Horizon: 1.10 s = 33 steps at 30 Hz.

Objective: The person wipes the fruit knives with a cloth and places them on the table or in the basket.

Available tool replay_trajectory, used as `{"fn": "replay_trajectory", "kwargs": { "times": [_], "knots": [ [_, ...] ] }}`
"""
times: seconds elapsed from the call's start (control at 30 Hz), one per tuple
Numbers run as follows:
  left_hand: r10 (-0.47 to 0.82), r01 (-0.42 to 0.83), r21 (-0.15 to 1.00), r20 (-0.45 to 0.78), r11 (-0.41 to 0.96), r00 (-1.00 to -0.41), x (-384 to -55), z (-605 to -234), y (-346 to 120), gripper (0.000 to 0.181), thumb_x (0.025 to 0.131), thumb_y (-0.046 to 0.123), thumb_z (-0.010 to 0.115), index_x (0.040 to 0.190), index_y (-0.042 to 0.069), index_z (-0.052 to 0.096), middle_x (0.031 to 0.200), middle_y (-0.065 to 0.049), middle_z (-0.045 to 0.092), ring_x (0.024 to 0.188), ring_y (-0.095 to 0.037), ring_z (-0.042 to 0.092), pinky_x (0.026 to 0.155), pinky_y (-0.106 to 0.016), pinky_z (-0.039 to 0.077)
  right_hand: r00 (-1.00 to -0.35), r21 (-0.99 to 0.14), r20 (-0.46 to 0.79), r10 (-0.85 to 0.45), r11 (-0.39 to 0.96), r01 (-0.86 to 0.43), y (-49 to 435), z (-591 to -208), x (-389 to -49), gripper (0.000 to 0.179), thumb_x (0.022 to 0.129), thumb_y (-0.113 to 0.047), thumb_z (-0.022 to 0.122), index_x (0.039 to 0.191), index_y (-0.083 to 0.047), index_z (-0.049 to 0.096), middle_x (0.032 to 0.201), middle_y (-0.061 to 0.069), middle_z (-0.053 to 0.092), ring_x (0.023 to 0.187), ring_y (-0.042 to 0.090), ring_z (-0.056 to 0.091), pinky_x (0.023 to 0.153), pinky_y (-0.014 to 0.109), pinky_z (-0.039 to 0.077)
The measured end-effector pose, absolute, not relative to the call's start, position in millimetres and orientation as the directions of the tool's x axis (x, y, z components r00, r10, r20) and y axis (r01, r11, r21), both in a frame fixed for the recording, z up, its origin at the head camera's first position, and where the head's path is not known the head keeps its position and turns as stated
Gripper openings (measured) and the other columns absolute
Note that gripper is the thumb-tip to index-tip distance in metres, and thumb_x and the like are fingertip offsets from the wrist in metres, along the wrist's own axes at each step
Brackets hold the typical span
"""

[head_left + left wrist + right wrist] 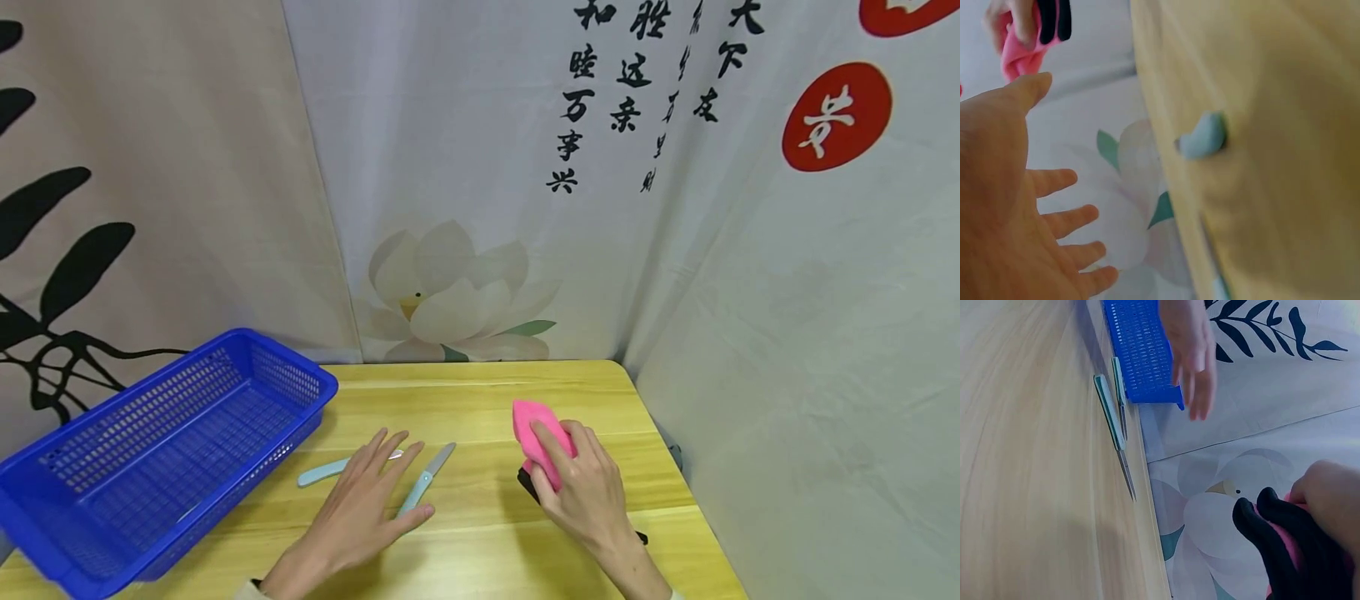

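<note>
While the right hand (585, 492) holds a pink and black bundle (528, 437) with its fingers curled around it, the left hand (360, 508) has its fingers straight and spread wide, with nothing in them. The bundle is raised above the right part of the tabletop (480, 550), nearer to its right edge than to the basket side. In the right wrist view, long black strips (1264, 544) with rounded ends stick out past the grip, so I think it may be folded gloves, but I cannot be certain.

It should be light and soft, and it seems not fragile. Its surface looks more like fabric than something slippery, so a gentle squeeze would probably be enough. The best hold, in my judgement, is across the thick pink middle, as the hand has it; by one black strip only, it could hang loose or unfold.

Farther out, under and beside the left hand, two knives lie on the tabletop. The right knife (427, 477) points its blade toward the far edge; the left knife (322, 472) has its handle toward the blue basket (225, 490), which stands at the left end. Behind the far edge hangs a printed curtain (450, 125).
</note>
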<state>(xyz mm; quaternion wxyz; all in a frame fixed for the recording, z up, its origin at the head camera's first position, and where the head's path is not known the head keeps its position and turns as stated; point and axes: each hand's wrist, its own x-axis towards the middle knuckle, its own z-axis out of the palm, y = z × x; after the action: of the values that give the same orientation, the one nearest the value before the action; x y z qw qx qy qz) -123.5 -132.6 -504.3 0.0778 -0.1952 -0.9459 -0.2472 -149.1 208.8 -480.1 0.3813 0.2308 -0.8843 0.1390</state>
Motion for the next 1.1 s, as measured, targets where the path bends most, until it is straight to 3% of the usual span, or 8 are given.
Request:
{"fn": "replay_trajectory", "kwargs": {
  "times": [0.3, 0.43, 0.67, 0.83, 1.1],
  "knots": [
    [0.324, 0.336, 0.474, 0.110, 0.814, -0.940, -127.0, -532.6, -115.6, 0.088, 0.103, 0.063, 0.075, 0.172, 0.017, 0.047, 0.179, -0.019, 0.045, 0.170, -0.052, 0.031, 0.134, -0.077, 0.030, -0.623, -0.081, 0.720, -0.305, 0.856, -0.511, 207.8, -482.8, -146.6, 0.051, 0.082, -0.020, 0.087, 0.133, -0.016, 0.081, 0.111, 0.018, 0.075, 0.088, 0.025, 0.067, 0.060, 0.032, 0.057],
    [0.320, 0.337, 0.453, 0.117, 0.825, -0.940, -131.3, -543.7, -113.5, 0.089, 0.102, 0.060, 0.079, 0.169, 0.011, 0.050, 0.171, -0.022, 0.053, 0.163, -0.053, 0.043, 0.130, -0.075, 0.038, -0.622, -0.082, 0.721, -0.307, 0.853, -0.515, 207.4, -485.0, -146.7, 0.051, 0.082, -0.018, 0.085, 0.133, -0.016, 0.082, 0.111, 0.018, 0.075, 0.087, 0.024, 0.067, 0.060, 0.031, 0.056],
    [0.302, 0.332, 0.377, 0.139, 0.864, -0.943, -138.0, -553.8, -110.5, 0.085, 0.096, 0.053, 0.088, 0.160, 0.005, 0.060, 0.148, -0.019, 0.067, 0.142, -0.042, 0.059, 0.113, -0.063, 0.055, -0.625, -0.067, 0.708, -0.329, 0.850, -0.523, 204.9, -490.1, -146.4, 0.052, 0.082, -0.020, 0.088, 0.133, -0.017, 0.081, 0.111, 0.016, 0.075, 0.088, 0.023, 0.067, 0.062, 0.030, 0.056],
    [0.294, 0.331, 0.343, 0.157, 0.879, -0.943, -142.9, -558.4, -108.5, 0.073, 0.097, 0.048, 0.088, 0.150, 0.003, 0.067, 0.136, -0.015, 0.067, 0.127, -0.034, 0.062, 0.100, -0.054, 0.057, -0.628, -0.057, 0.701, -0.339, 0.851, -0.523, 203.9, -492.6, -145.3, 0.053, 0.082, -0.022, 0.089, 0.134, -0.018, 0.081, 0.112, 0.015, 0.075, 0.089, 0.022, 0.067, 0.062, 0.031, 0.057],
    [0.299, 0.354, 0.263, 0.229, 0.897, -0.926, -150.7, -563.6, -106.0, 0.040, 0.099, 0.030, 0.088, 0.130, 0.007, 0.078, 0.116, -0.005, 0.066, 0.103, -0.020, 0.056, 0.083, -0.041, 0.050, -0.638, -0.056, 0.690, -0.342, 0.853, -0.518, 202.3, -493.9, -145.1, 0.053, 0.083, -0.023, 0.089, 0.135, -0.019, 0.081, 0.112, 0.014, 0.075, 0.089, 0.021, 0.066, 0.064, 0.030, 0.057]
  ]
}}
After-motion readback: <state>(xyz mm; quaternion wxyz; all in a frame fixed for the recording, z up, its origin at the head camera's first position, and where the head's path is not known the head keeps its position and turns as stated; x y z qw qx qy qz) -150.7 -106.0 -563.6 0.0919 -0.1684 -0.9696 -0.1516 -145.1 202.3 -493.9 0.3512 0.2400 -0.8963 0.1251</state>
